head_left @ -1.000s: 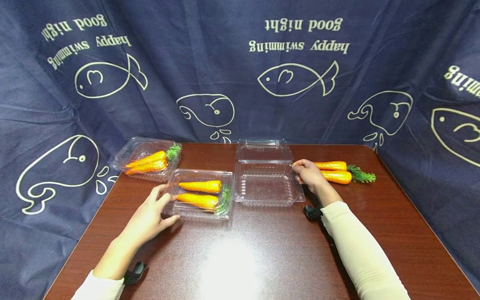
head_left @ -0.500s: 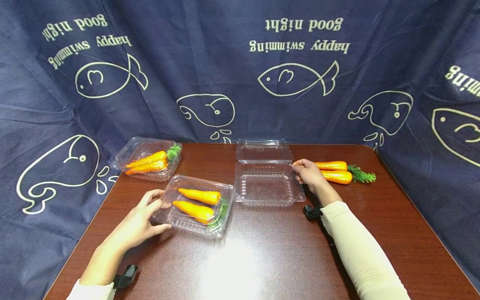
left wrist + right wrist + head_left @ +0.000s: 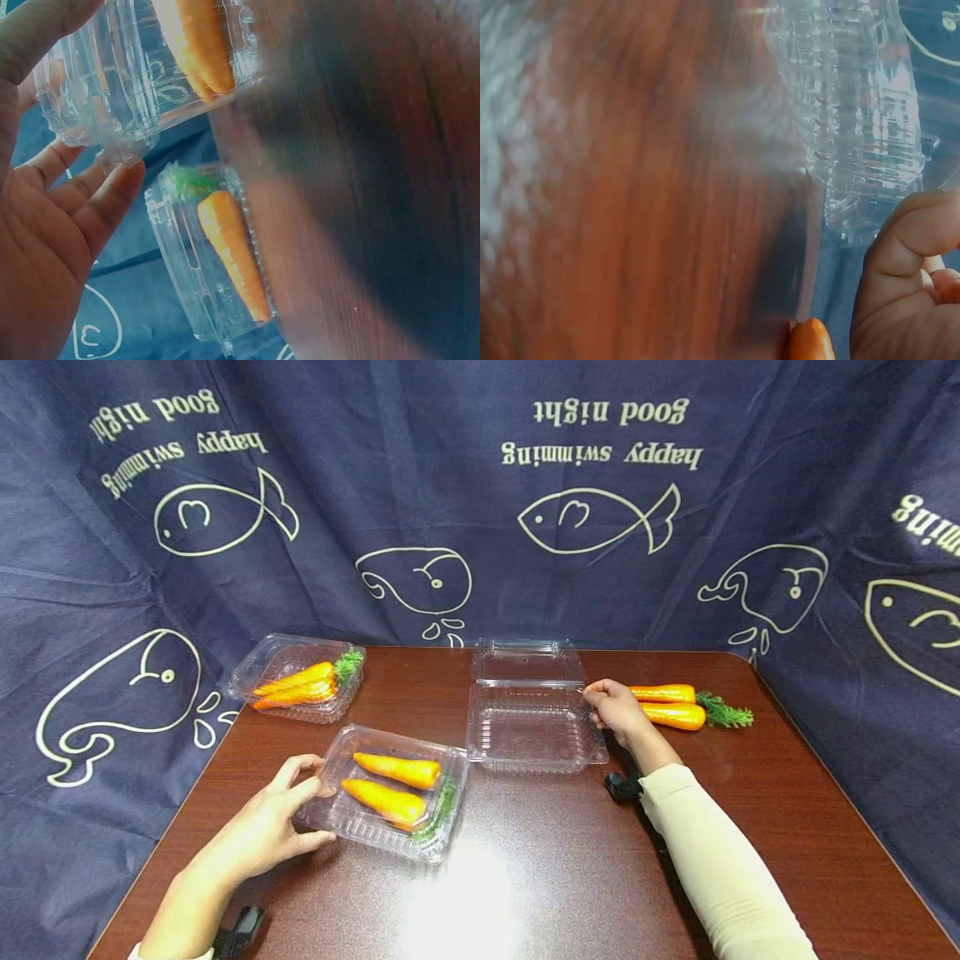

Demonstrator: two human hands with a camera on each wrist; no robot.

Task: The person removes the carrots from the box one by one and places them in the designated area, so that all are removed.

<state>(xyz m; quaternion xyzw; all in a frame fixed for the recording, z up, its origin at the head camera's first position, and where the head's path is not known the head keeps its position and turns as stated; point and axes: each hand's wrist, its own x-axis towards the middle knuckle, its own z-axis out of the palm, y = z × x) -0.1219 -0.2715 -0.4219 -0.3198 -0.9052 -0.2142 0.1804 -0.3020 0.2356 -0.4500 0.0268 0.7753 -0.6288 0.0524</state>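
Note:
My left hand [image 3: 262, 822] grips the left end of a closed clear plastic box [image 3: 341, 827], thumb on the near side and fingers on the far side. Inside lie carrots [image 3: 393, 770] with their green tops to the right. The left wrist view shows this box [image 3: 135, 82] tilted, with fingertips at its edge. A second clear plastic box [image 3: 536, 735] stands open and bare inside, its lid [image 3: 528, 660] folded back. At that box's right rim, my right hand [image 3: 618, 706] pinches the edge. Some fingers of the right hand are hidden.
Two loose carrots [image 3: 667, 717] lie just right of my right hand, their tips hidden behind it. Another clear box [image 3: 300, 647] holding carrots sits at the table's far left corner. A patterned blue cloth [image 3: 480, 527] hangs behind the table [image 3: 555, 860].
My left hand has drawn the closed carrot box toward me and slightly left, turning it so its right end angles nearer. My right hand has stayed on the open box.

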